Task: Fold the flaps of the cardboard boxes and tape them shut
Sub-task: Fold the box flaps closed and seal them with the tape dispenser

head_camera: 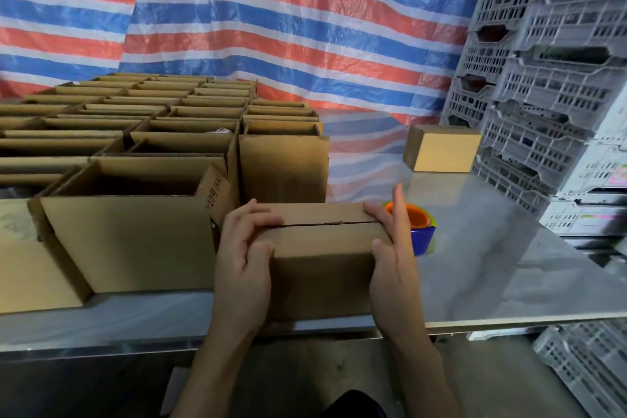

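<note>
A small cardboard box (pixel 322 248) sits at the near edge of the steel table, its two top flaps folded flat and meeting in a dark seam with no tape on it. My left hand (pixel 242 248) grips the box's left end, fingers curled over the top, thumb on the front. My right hand (pixel 393 244) holds the right end, thumb on the front, one finger raised. An orange and blue tape dispenser (pixel 422 231) lies just behind my right hand.
Several open cardboard boxes (pixel 135 153) fill the table's left half, the nearest one (pixel 129 241) beside my left hand. A closed box (pixel 442 151) stands at the back right. Grey plastic crates (pixel 549 95) are stacked on the right. The steel table (pixel 492 265) shines.
</note>
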